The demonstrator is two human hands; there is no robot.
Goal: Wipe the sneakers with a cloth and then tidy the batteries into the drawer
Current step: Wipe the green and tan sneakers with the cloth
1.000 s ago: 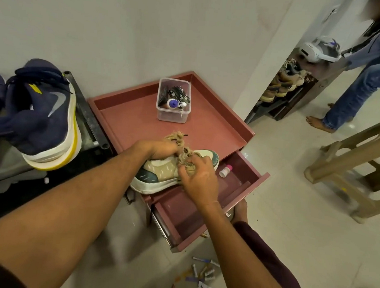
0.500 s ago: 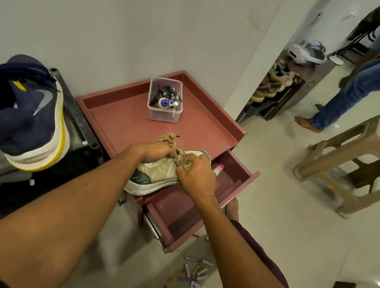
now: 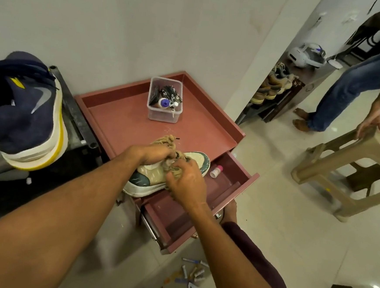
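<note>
Cabinet (image 3: pixel 122 120) is the ref pt: red, tray-like top, set against the wall. The sneaker (image 3: pixel 152 177) is beige w/ a dark green heel patch and white sole. It lies at the cabinet's front edge, toe poking out over the open drawer (image 3: pixel 233 188).

L hand (image 3: pixel 154 153) wraps round the sneaker's collar, fingers curled, gripping it. R hand (image 3: pixel 187 181) sits on the lace area, fingers curled and pinching there. A greyish wad shows between the two hands; can't tell if it's a cloth or just part of the shoe. Tan laces (image 3: pixel 165 140) bunch up on the cabinet top just behind L hand.

The drawer is pulled out at the cabinet's front-right. A small white bottle (image 3: pixel 216 171) w/ pink cap lies inside, near the sneaker's toe. Batteries (image 3: pixel 193 278) lie scattered on the floor below the drawer front, mixed w/ other small bits.

At the back of the cabinet top is a clear box (image 3: pixel 164 114) w/ odds & ends. Left of the cabinet, a navy sneaker (image 3: pixel 27 113) rests on a dark rack. Right of the cabinet, well apart, is a beige stool (image 3: pixel 342 160), w/ a 2nd person (image 3: pixel 348 88) in jeans gripping its top edge.
</note>
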